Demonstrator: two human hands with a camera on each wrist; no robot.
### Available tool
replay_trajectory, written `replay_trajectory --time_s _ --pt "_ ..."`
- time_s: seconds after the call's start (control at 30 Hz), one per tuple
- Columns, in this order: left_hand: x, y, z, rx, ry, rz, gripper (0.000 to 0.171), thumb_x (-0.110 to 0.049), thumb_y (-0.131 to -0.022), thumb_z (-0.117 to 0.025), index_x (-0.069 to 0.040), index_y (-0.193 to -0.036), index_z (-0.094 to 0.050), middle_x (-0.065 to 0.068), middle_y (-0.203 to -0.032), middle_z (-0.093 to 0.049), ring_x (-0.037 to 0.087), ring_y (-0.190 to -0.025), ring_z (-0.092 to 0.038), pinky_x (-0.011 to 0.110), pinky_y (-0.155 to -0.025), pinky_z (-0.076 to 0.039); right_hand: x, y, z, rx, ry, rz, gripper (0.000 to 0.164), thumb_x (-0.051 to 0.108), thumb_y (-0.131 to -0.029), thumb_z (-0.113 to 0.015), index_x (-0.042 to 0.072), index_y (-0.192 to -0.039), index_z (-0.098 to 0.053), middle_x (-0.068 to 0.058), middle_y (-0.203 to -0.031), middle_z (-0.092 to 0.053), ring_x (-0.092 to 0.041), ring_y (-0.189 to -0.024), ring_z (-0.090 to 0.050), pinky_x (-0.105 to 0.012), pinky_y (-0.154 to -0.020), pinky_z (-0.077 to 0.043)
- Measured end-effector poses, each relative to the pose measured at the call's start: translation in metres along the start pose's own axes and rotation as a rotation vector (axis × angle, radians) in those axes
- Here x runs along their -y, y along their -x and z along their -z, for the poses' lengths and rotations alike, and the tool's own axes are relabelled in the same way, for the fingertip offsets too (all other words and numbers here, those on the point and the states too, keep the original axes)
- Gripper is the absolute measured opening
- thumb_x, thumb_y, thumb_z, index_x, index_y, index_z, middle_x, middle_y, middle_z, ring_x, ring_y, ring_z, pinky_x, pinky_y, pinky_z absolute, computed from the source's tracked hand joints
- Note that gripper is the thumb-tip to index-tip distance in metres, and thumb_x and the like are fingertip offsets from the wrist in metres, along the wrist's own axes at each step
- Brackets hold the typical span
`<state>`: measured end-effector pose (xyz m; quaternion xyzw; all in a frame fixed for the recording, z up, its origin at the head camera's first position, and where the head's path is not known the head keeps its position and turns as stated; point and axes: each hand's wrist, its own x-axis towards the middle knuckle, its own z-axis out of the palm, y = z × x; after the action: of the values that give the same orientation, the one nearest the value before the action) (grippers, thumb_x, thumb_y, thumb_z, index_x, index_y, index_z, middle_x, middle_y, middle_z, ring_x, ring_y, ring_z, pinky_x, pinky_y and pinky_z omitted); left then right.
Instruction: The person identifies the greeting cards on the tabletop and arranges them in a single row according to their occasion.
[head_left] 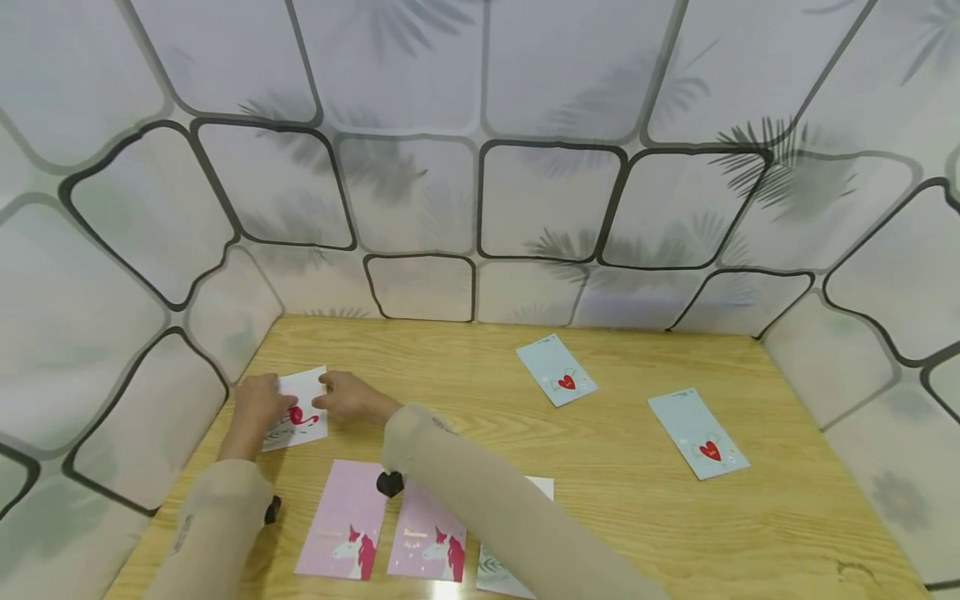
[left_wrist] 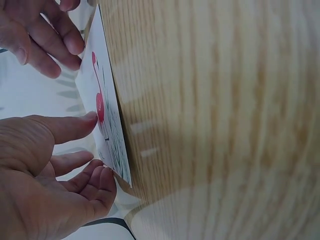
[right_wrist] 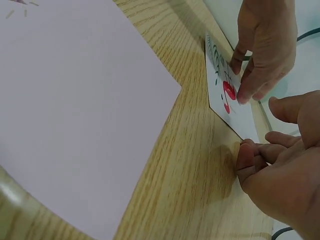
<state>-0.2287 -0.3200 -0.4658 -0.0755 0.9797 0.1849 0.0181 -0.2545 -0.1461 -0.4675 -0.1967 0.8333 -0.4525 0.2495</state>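
Note:
A white card with a red flamingo and green leaves (head_left: 307, 385) lies at the left of the wooden table. My left hand (head_left: 261, 406) holds its left side, thumb on the face by the flamingo and fingers curled at the edge. On the opposite side, my right hand (head_left: 351, 396) touches the card's edge with its fingertips. In the right wrist view the right thumb stands apart from the card. Two pink unicorn cards (head_left: 341, 500) (head_left: 427, 533) lie side by side nearer me. My right forearm partly covers another white card (head_left: 498, 575) with leaves.
Two pale blue cards with red hearts, one at the back (head_left: 551, 362) and one to the right (head_left: 690, 429), lie apart on the table (head_left: 600, 483). A patterned cloth wall (head_left: 420, 287) encloses the table at the back and sides.

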Motion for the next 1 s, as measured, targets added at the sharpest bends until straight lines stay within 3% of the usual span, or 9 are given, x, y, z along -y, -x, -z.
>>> replay_trajectory --time_s 0.17,0.43,0.57,0.7,0.83,1.0 --pt "0.001 0.001 -0.002 0.025 0.019 0.034 0.054 -0.010 -0.091 -0.071 0.028 -0.123 -0.048 0.047 -0.122 -0.052 0.061 -0.117 -0.048 0.065 -0.106 -0.036 -0.002 0.002 0.000 -0.012 -0.094 -0.006 0.048 0.013 -0.102 -0.064 0.004 -0.148 -0.054 -0.010 -0.145 -0.058 -0.017 -0.134 -0.054 -0.027 -0.107 -0.045" --pt "0.001 0.003 -0.001 0.080 0.104 0.108 0.066 -0.009 -0.093 -0.069 0.026 -0.139 -0.037 0.048 -0.137 -0.040 0.061 -0.130 -0.037 0.064 -0.114 -0.028 -0.009 -0.002 0.003 -0.004 -0.545 -0.041 0.048 0.000 -0.101 -0.061 -0.003 -0.148 -0.052 -0.016 -0.136 -0.062 -0.025 -0.111 -0.066 -0.039 -0.093 -0.056" --pt "0.002 0.004 -0.001 0.105 0.134 0.125 0.069 -0.008 -0.093 -0.069 0.024 -0.143 -0.034 0.047 -0.141 -0.037 0.060 -0.134 -0.034 0.064 -0.116 -0.027 -0.010 -0.006 0.001 0.000 -0.663 -0.065 0.049 -0.005 -0.100 -0.060 -0.007 -0.147 -0.049 -0.020 -0.122 -0.068 -0.024 -0.094 -0.069 -0.036 -0.084 -0.058" --pt "0.005 0.004 0.000 0.099 0.117 0.058 0.069 -0.006 -0.091 -0.072 0.026 -0.140 -0.036 0.048 -0.137 -0.041 0.061 -0.130 -0.038 0.064 -0.114 -0.030 -0.010 -0.008 -0.005 -0.018 -0.654 -0.061 0.046 -0.004 -0.100 -0.060 -0.009 -0.145 -0.051 -0.021 -0.106 -0.072 -0.015 -0.073 -0.062 -0.025 -0.066 -0.053" --pt "0.006 0.005 0.003 0.105 0.106 -0.002 0.069 -0.006 -0.090 -0.071 0.027 -0.139 -0.034 0.049 -0.136 -0.041 0.063 -0.128 -0.037 0.065 -0.113 -0.030 -0.009 -0.008 -0.012 -0.052 -0.565 -0.029 0.038 -0.001 -0.099 -0.064 -0.009 -0.136 -0.060 -0.013 -0.088 -0.072 -0.011 -0.063 -0.055 -0.021 -0.055 -0.046" --pt "0.010 0.006 0.004 0.142 0.127 -0.013 0.074 -0.006 -0.091 -0.070 0.025 -0.144 -0.029 0.048 -0.140 -0.038 0.064 -0.131 -0.033 0.067 -0.113 -0.028 -0.007 -0.004 -0.018 -0.113 -0.418 0.001 0.014 0.002 -0.099 -0.066 -0.011 -0.101 -0.073 -0.014 -0.069 -0.066 -0.011 -0.055 -0.052 -0.019 -0.050 -0.043"
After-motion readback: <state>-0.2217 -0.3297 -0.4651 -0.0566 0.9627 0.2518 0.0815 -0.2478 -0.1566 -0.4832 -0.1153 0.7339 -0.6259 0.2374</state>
